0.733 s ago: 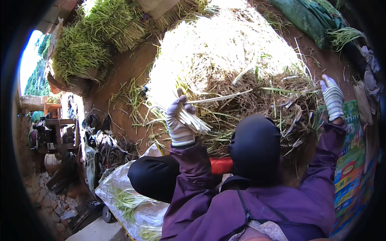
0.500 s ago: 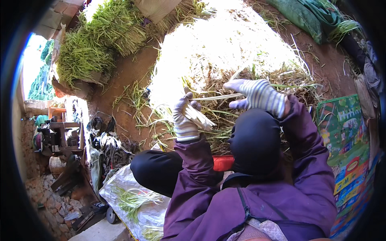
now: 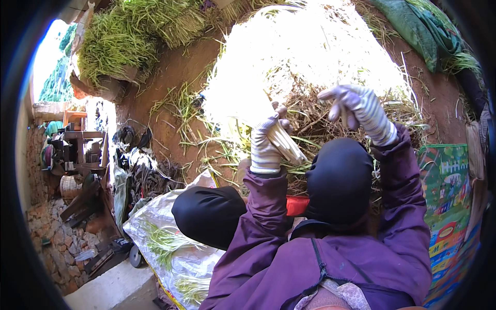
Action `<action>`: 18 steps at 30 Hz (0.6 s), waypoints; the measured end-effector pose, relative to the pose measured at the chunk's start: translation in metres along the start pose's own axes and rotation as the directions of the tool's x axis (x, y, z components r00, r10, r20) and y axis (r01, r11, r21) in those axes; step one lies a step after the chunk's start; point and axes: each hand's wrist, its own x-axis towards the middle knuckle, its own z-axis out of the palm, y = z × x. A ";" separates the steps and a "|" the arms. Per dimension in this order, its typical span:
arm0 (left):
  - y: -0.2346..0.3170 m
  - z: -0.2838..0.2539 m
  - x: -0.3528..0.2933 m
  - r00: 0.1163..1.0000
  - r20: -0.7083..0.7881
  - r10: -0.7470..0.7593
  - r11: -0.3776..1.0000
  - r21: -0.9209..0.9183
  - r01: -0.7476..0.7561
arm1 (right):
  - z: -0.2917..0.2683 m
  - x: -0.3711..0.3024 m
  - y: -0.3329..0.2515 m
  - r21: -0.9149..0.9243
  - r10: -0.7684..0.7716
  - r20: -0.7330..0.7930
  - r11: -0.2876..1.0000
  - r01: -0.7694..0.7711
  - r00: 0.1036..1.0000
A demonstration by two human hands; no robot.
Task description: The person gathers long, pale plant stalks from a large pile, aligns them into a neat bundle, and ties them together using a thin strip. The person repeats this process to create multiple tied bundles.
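Note:
My left hand [image 3: 267, 140], in a striped knit glove, is closed around a small bundle of pale stalks [image 3: 285, 143] whose cut-looking ends point toward my knees. My right hand [image 3: 357, 109], in a matching glove, is held over the near edge of a big heap of grassy plants [image 3: 310, 95]. Its fingers are apart and bent, the index finger stretched leftward, and I see nothing between them. Strong sunlight washes out most of the heap, while brown roots and dry bits show along its near side.
White sacking [image 3: 191, 258] at my left carries small bunches of green stalks [image 3: 168, 243]. A large green pile [image 3: 119, 46] stands far left. A machine [image 3: 77, 155] and rubble [image 3: 57, 227] lie left, a colourful printed mat [image 3: 447, 206] right, a green sack [image 3: 413, 31] far right.
A long pale stalk that stretched between my hands no longer shows there. My right hand has drawn up and away to the right, while the bundle stays in my left.

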 end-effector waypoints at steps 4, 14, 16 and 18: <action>0.000 -0.006 0.007 0.999 0.048 -0.020 0.998 -0.053 0.022 | 0.045 0.039 0.026 -0.176 0.377 0.212 0.922 -0.344 0.902; 0.003 0.012 0.024 0.999 0.003 -0.051 0.980 -0.195 0.051 | 0.025 0.064 0.060 -0.378 0.265 0.345 0.917 -0.125 0.900; 0.012 0.015 0.023 1.000 -0.019 -0.017 0.947 -0.322 0.010 | 0.021 0.067 0.035 -0.258 0.526 0.280 0.847 -0.465 0.803; 0.019 0.018 0.022 0.998 0.004 0.058 0.924 -0.379 -0.052 | 0.010 0.062 0.030 -0.143 0.420 0.232 0.907 -0.396 0.877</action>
